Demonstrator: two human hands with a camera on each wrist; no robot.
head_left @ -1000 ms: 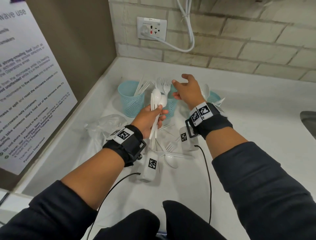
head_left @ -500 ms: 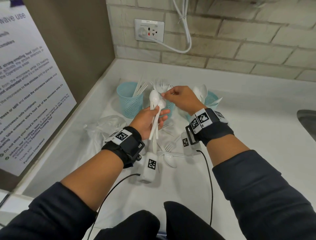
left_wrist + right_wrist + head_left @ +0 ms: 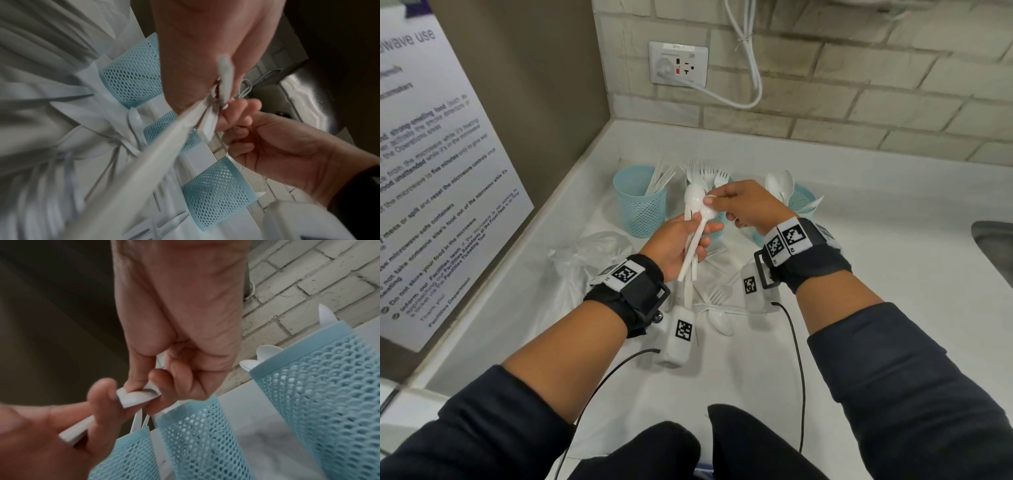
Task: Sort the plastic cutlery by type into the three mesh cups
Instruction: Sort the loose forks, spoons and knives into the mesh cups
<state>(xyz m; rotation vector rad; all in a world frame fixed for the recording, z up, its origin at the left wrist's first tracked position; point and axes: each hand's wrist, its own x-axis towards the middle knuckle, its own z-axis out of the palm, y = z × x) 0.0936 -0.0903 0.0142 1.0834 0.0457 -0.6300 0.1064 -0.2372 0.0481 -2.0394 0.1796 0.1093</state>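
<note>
A shared office kitchenette: a microwave-use notice [image 3: 431, 178] from the Facilities Department, white counter [image 3: 893, 257], brick-tile wall [image 3: 876, 68], steel sink [image 3: 996, 253].

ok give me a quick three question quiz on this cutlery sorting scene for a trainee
1. True or false: the left hand holds a bunch of white spoons.
2. Multiple choice: the right cup holds A) forks B) spoons C) nothing.
3. Fill in: the right hand pinches a spoon at its ____ end.

Key: 1 true; 2 B; 3 bowl. The left cup holds thin, knife-like pieces and the middle cup holds forks. More cutlery lies on the counter.
</note>
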